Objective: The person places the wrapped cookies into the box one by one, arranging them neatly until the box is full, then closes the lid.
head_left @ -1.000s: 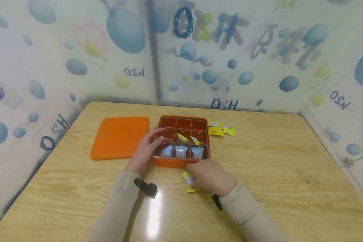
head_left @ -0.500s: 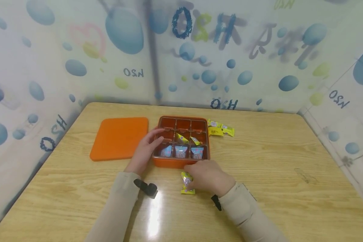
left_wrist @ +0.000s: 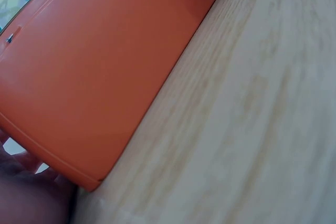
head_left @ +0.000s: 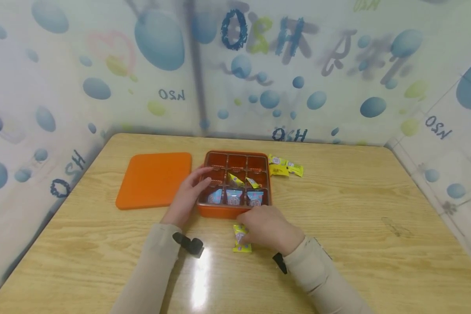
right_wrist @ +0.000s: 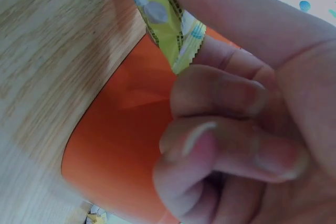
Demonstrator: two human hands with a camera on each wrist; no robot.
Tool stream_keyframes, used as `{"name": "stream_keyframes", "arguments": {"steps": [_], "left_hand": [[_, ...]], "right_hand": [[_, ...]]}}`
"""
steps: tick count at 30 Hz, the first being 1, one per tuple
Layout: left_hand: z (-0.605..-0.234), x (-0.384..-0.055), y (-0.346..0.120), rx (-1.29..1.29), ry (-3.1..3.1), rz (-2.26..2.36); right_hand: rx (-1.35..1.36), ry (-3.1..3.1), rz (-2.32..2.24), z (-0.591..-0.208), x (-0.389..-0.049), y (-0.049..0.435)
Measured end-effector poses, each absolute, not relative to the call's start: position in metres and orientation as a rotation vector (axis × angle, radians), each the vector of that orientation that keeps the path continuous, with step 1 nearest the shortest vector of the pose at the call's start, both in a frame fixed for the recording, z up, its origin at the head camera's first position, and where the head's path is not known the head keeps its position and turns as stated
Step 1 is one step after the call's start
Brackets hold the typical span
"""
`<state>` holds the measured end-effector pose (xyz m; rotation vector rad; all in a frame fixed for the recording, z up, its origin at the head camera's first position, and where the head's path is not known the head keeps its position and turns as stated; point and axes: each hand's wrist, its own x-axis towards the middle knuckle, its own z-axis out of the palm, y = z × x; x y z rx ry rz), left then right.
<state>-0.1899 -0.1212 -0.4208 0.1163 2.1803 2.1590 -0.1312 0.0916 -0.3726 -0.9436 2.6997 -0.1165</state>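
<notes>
My right hand [head_left: 268,226] pinches a yellow wrapped candy [head_left: 240,245] between thumb and index finger, just in front of the box. In the right wrist view, the yellow wrapper [right_wrist: 163,22] shows at the fingertips and the other fingers curl toward the palm. An orange box [head_left: 220,212] has a clear divided insert; three blue-wrapped candies [head_left: 234,197] fill its front row. Two yellow candies [head_left: 235,180] occupy the middle and right cells of the middle row. My left hand [head_left: 184,196] rests at the box's left side, thumb and index finger reaching over the rim.
An orange lid [head_left: 155,179] lies flat on the wooden table [head_left: 357,218], left of the box. Several yellow candies [head_left: 286,166] lie against the box's back right side. A patterned wall [head_left: 235,87] stands behind the table.
The yellow candy at my right fingertips has shifted slightly left and turned from slanted to nearly straight. My left hand and the box keep their places.
</notes>
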Motion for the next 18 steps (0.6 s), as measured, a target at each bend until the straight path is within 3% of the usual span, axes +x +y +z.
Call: {"name": "stream_keyframes", "arguments": {"steps": [9,18], "left_hand": [[-0.410,-0.183,-0.120,0.125,2.212,2.127],[-0.423,-0.190,-0.122,0.128,2.214,2.146]], "right_hand": [[-0.943,2.710,-0.111,-0.371,-0.132,0.089],[-0.933,2.735,-0.110,-0.372,-0.132,0.087]]}}
